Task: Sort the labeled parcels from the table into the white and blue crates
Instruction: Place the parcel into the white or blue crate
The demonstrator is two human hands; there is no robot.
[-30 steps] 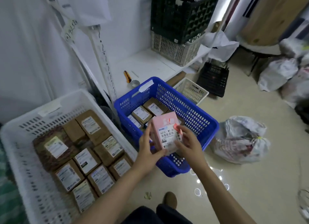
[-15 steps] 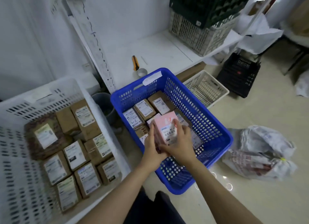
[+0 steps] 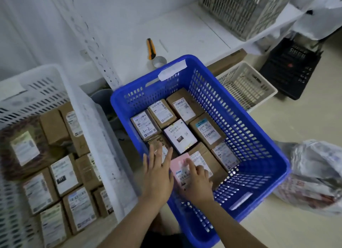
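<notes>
Right grip (image 3: pixel 199 181) curled on the pink box (image 3: pixel 178 166) down in the blue crate (image 3: pixel 259 129), left grip (image 3: pixel 157 173) spread flat alongside. Light, stiff card, I'd judge: take its long edges.

**Blue crate: open room only at the near-right corner**

Labelled parcels (image 3: pixel 209 131) lie packed tight across the far and left parts of the blue crate (image 3: pixel 246 142). Its bare lattice bottom (image 3: pixel 238 184) at the near-right corner is the one open pocket, clear from above. Both hands crowd the near-left. The left hand (image 3: pixel 157 175) lies flat over the parcels, and the right hand (image 3: pixel 199 181) holds the pink parcel (image 3: pixel 178 166) just beside it. The white crate (image 3: pixel 96 129) is also filled with parcels side by side. A grey bucket (image 3: pixel 103 101) plugs the narrow gap between the crates. On the table (image 3: pixel 185 31), a utility knife (image 3: pixel 151 49) and tape roll (image 3: pixel 159 61) sit at the near edge and a grey crate (image 3: pixel 240 9) fills the far-right corner, with bare top between them.
</notes>
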